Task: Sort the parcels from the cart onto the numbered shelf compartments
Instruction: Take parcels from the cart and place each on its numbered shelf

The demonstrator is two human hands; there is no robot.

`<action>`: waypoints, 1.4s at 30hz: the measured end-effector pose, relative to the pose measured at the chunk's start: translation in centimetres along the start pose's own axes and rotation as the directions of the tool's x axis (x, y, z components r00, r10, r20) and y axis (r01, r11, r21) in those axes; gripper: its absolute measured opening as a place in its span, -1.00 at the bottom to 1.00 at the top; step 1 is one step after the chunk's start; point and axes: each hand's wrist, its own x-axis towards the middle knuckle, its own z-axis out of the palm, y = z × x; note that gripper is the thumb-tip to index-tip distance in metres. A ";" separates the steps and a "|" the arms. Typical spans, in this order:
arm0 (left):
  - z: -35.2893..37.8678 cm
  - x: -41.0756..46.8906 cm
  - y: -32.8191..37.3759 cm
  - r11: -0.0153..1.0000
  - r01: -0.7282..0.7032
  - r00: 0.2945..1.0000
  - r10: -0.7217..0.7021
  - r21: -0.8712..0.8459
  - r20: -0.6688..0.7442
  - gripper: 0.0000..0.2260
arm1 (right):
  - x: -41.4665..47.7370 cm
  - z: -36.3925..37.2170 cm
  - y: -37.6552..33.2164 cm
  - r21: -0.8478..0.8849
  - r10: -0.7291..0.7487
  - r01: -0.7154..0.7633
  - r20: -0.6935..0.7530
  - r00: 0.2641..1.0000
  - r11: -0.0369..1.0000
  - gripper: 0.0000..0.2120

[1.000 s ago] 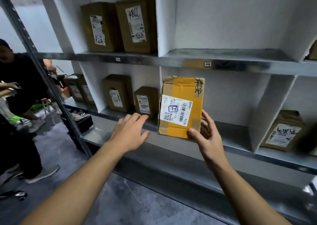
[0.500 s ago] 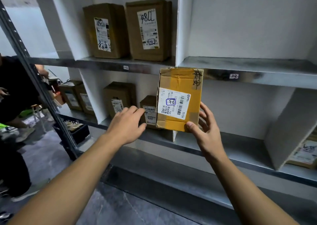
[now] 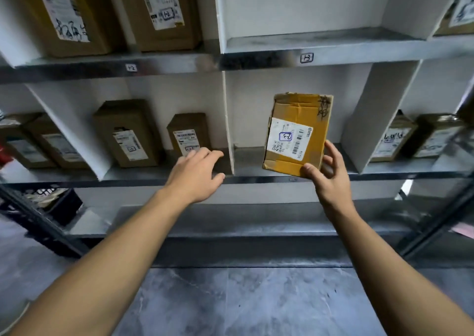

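A person's two bare forearms reach forward toward a grey metal shelf unit split by white dividers into compartments. The right hand grips a yellow-taped cardboard parcel by its lower right corner, thumb on the front face and fingers behind. The parcel stands nearly upright, tilted slightly, at the mouth of the middle compartment on the lower shelf level. Whether its bottom edge touches the shelf is unclear. A white shipping label on its front carries a barcode and a blue box with handwriting that looks like "2-3". Black scribbles mark its upper right corner.

The left hand is empty, palm down, fingers loosely spread, hovering in front of the white divider just left of that compartment.

To the left of the divider stand two brown boxes: a taller box and a smaller box, both labelled. More boxes sit further left and in the compartment to the right. On the shelf above, two large boxes stand over a tag reading "1-2"; the compartment beside them carries a tag reading "1-3". Grey tiled floor lies below.
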 end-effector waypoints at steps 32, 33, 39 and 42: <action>10.8 14.3 4.1 0.984 0.168 0.979 -0.158 -0.067 0.127 -0.55 | 19.0 3.1 13.7 -0.273 0.205 -0.111 0.344 0.916 0.956 -0.29; 10.9 14.4 4.0 0.982 0.176 0.978 -0.166 -0.071 0.129 -0.55 | 19.1 3.3 14.0 -0.295 0.192 -0.085 0.354 0.915 0.952 -0.29; 11.4 15.1 4.0 0.974 0.198 0.976 -0.186 -0.110 0.110 -0.55 | 19.3 4.4 15.4 -0.316 0.226 -0.114 0.343 0.912 0.942 -0.28; 11.5 15.0 4.1 0.969 0.200 0.977 -0.186 -0.145 0.099 -0.55 | 19.4 4.8 15.9 -0.296 0.272 -0.173 0.334 0.903 0.939 -0.31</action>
